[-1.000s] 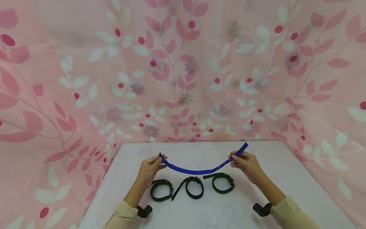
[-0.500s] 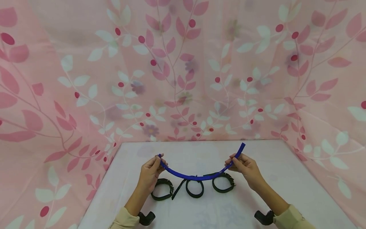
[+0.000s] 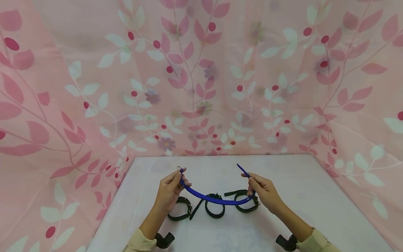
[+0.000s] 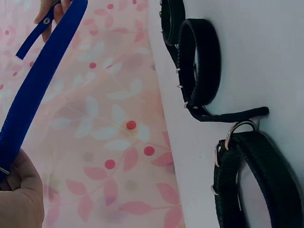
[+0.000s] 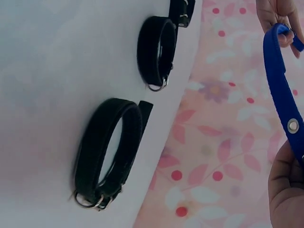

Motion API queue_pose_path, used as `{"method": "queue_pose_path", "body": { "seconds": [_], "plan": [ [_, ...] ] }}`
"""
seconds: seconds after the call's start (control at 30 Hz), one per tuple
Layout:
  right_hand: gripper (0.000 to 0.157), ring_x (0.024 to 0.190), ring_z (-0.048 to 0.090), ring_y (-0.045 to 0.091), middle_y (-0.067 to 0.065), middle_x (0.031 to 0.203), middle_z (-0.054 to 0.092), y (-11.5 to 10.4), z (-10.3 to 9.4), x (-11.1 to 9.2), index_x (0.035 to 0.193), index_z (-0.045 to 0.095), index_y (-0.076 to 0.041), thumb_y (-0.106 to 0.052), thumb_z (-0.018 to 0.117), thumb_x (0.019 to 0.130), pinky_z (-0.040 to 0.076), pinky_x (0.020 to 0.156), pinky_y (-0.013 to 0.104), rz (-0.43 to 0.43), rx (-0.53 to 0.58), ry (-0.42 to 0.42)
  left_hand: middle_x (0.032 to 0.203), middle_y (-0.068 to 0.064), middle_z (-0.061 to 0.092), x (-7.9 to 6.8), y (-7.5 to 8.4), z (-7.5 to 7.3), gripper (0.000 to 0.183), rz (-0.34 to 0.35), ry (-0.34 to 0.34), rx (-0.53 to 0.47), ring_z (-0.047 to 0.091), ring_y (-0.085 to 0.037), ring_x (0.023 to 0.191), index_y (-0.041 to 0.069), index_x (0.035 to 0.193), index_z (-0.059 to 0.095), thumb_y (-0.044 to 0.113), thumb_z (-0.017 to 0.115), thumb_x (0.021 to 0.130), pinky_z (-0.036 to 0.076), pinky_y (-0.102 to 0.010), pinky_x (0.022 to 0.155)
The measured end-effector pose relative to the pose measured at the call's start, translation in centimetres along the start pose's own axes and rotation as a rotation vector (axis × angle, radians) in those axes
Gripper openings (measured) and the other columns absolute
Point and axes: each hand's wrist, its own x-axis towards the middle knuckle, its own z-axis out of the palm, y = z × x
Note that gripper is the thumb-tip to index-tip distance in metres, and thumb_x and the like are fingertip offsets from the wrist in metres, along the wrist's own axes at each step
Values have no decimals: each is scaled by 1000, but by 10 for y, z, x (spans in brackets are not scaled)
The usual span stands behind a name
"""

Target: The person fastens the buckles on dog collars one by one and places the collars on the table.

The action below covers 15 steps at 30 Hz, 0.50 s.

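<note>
A blue collar [image 3: 217,201] with metal eyelets sags in a curve between both hands, above the table. My left hand [image 3: 170,190] pinches its buckle end, where a metal ring sticks up. Near the eyelets my right hand [image 3: 263,192] pinches the strap, and the free tip points up and left past the fingers. Below lie three dark green or black collars, each buckled into a loop: the left one [image 3: 178,219], the middle one [image 3: 215,216] and the right one [image 3: 247,210]. In the left wrist view, a D-ring [image 4: 241,127] shows on the nearest dark collar.
The dark collars form a row across a white-covered table [image 3: 252,232]. A pink leaf-patterned cloth [image 3: 201,87] hangs behind the table and along both sides. Black wrist devices [image 3: 165,240] stick out below both forearms.
The hands have come closer together, mainly the right moving left. The blue collar's curve hangs lower, and its free tip has swung from pointing up-right to up-left. The dark collars stay put.
</note>
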Motion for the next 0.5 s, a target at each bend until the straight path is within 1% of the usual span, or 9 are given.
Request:
{"method": "queue_pose_path", "body": {
  "seconds": [0.13,0.2,0.3,0.4,0.5],
  "plan": [
    [25,61,55,23,13,67,55,-7,8,3,120,64,0,-8,45,105,49,58,29,-9,-89,-25,83,-2,63,1,1,9,35,-12,-14,129,66,-11,76,0,125,63,25,57,101,57,-26,84],
    [24,60,53,22,12,69,53,-9,12,4,118,65,-2,-7,47,104,47,54,28,-17,-121,-39,83,-6,62,3,0,14,40,0,-24,207,65,-11,75,-4,127,61,25,59,100,57,-25,82],
    [22,59,52,19,9,71,52,-11,20,5,117,66,-5,-5,50,102,44,51,24,-31,-160,-54,83,-8,60,6,-2,24,42,26,-56,321,62,-11,74,-7,128,60,24,59,100,56,-24,81],
    [21,59,50,10,4,74,52,-13,29,7,115,68,-8,-4,53,101,42,50,21,-67,-204,-66,82,-7,59,6,-5,32,37,52,-80,432,60,-12,78,-4,127,64,22,59,100,54,-24,80],
    [20,61,47,4,2,74,53,-16,38,10,113,68,-9,-3,54,100,42,50,20,-105,-233,-69,81,-6,60,5,-9,39,32,71,-90,513,59,-14,84,3,124,68,21,61,99,52,-23,81]
  ]
}}
